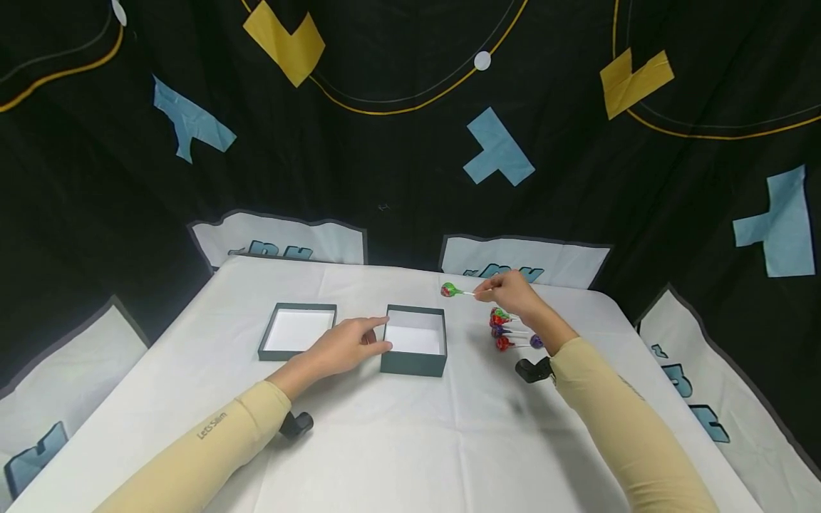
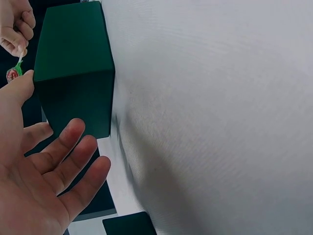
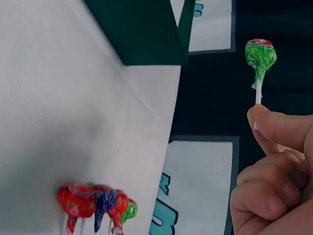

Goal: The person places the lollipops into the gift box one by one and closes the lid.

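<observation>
Between the thumb and fingertips of my right hand (image 1: 509, 291) is the white stick of a lollipop (image 1: 448, 289). Its green and red wrapped head points left, raised above the table behind the box. My left hand (image 1: 349, 345) is at the left wall of a dark green open box (image 1: 413, 365) with a white inside. The thumb and index finger touch that wall near the rim, while the other fingers spread loosely in the left wrist view. Several more wrapped lollipops (image 3: 76, 199), red, purple and green, lie on the table below my right hand.
A shallow green-edged box lid (image 1: 298, 328), white inside, lies left of the box, close to my left forearm. White cloth covers the table (image 1: 410, 442). Behind it hangs a black curtain (image 1: 398, 178) with blue and yellow shapes.
</observation>
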{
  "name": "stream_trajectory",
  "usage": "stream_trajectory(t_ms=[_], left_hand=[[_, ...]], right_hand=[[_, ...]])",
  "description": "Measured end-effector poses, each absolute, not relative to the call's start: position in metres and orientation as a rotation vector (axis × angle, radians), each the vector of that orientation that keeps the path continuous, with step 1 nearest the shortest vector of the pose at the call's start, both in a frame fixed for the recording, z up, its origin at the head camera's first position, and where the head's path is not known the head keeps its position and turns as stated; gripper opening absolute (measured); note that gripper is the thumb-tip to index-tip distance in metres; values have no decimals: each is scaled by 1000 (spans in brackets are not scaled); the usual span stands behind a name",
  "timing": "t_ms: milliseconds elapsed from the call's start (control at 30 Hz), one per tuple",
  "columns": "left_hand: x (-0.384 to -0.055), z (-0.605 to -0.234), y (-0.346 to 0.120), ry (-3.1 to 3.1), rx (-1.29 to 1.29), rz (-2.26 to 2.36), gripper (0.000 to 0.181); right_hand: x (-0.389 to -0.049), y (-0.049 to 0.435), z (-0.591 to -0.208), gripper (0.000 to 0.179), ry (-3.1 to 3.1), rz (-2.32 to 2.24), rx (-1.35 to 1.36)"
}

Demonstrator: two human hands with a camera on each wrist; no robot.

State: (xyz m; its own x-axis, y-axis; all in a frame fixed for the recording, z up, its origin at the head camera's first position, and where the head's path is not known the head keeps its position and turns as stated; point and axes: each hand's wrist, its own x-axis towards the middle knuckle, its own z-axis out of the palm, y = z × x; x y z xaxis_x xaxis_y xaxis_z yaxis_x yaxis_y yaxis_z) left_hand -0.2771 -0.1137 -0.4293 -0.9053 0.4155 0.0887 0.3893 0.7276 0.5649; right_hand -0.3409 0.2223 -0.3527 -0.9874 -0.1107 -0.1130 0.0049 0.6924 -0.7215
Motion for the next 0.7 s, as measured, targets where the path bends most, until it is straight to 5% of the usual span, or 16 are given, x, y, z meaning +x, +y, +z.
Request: stream_trajectory(t_ms=[700], left_hand=[[-277, -431, -113, 2880, 649, 951, 63]], right_hand=[[-349, 177, -366, 17, 2769, -1123, -146]])
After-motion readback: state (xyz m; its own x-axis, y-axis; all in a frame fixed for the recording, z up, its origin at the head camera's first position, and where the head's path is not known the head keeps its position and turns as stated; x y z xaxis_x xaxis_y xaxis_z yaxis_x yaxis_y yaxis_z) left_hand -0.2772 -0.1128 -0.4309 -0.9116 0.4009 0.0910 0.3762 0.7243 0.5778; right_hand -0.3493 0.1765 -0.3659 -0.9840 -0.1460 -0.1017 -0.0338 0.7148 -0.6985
